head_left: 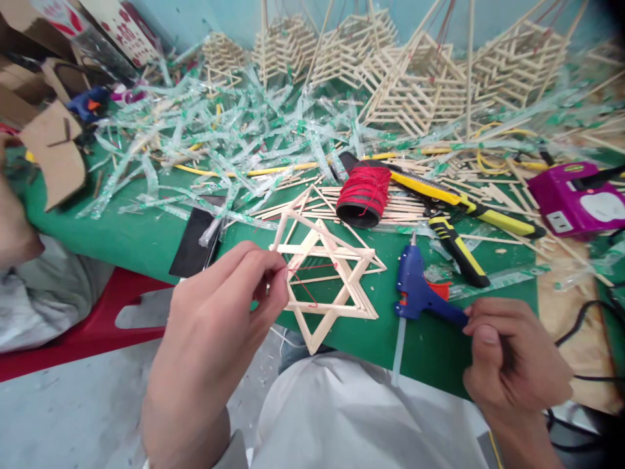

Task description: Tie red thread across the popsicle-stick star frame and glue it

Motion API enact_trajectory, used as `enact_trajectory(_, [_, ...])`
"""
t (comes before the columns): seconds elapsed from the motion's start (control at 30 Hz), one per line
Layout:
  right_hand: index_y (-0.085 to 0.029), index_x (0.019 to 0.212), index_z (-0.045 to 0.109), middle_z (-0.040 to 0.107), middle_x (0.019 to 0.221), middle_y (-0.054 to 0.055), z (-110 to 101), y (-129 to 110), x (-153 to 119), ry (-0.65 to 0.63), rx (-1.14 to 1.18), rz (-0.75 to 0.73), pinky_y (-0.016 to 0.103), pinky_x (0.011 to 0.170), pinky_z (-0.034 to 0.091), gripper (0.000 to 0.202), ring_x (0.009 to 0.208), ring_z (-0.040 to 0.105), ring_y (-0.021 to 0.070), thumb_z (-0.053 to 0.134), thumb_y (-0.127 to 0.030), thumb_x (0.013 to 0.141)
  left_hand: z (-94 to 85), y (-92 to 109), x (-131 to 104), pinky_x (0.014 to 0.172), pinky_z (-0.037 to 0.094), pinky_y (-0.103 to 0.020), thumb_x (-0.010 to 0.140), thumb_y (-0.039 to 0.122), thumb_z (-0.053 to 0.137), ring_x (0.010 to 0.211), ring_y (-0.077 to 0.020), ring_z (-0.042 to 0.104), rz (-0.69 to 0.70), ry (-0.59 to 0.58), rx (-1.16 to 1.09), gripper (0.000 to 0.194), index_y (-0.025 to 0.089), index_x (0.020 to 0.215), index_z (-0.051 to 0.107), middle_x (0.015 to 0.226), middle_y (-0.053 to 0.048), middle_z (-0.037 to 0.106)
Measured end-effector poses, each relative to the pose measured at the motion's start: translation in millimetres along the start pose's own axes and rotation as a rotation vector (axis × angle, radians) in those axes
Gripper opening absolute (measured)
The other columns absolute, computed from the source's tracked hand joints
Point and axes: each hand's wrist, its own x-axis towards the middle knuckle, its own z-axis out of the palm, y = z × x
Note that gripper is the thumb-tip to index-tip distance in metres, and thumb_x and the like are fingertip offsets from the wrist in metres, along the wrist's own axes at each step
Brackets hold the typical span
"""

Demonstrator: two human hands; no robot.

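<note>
My left hand [215,326] is closed in a pinch at the left side of a star-shaped frame of thin wooden sticks [336,310]. A red thread [312,267] runs from its fingertips across the star's open middle to the sticks. My right hand [517,355] grips the handle end of a blue hot glue gun [413,280]. The gun's nozzle points away from me, and a clear glue stick [399,348] sticks out of its rear. Just beyond the star lies a spool of red thread [362,195].
Yellow-black cutters [456,251], a yellow utility knife [430,189], a phone [195,241] and a purple power box [576,202] surround the work. Behind are plastic strips [273,124], loose sticks [303,205] and stacked stick frames [420,85]. A person's arm [17,215] is at left.
</note>
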Motion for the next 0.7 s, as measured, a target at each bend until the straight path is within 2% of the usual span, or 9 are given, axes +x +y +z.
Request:
enact_trajectory(0.2, [-0.024,0.083,0.057,0.059,0.075,0.003,1.8,0.7,-1.4,-0.074,-0.028,-0.017,0.04,0.064,0.046,0.018,0.071,0.06,0.0216,0.055,-0.006,0.087,2.7,1.2,0.4,0.056,0.036,-0.018,0.095,0.013,0.055,0.057,-0.004,0.047,-0.003,0.026,0.005,0.016,0.019,0.08,0.057,0.069,0.007,0.054])
enact_trajectory(0.57, [-0.022,0.081,0.057,0.058,0.074,0.002,3.6,0.5,1.4,-0.084,-0.02,0.0,0.037,0.067,0.047,0.017,0.071,0.06,0.0189,0.055,-0.006,0.086,5.5,6.4,1.2,0.057,0.036,-0.022,0.1,0.016,0.052,0.059,-0.0064,0.047,-0.035,0.018,-0.002,0.017,0.02,0.083,0.055,0.072,0.005,0.055])
enact_trajectory(0.7, [-0.023,0.078,0.057,0.059,0.072,0.001,3.7,2.9,0.5,-0.077,0.01,0.029,0.037,0.066,0.048,0.016,0.069,0.06,0.0193,0.056,-0.01,0.087,7.7,8.7,0.0,0.055,0.033,-0.025,0.1,0.017,0.052,0.057,-0.0088,0.042,-0.019,0.042,0.053,0.016,0.022,0.086,0.057,0.069,0.004,0.049])
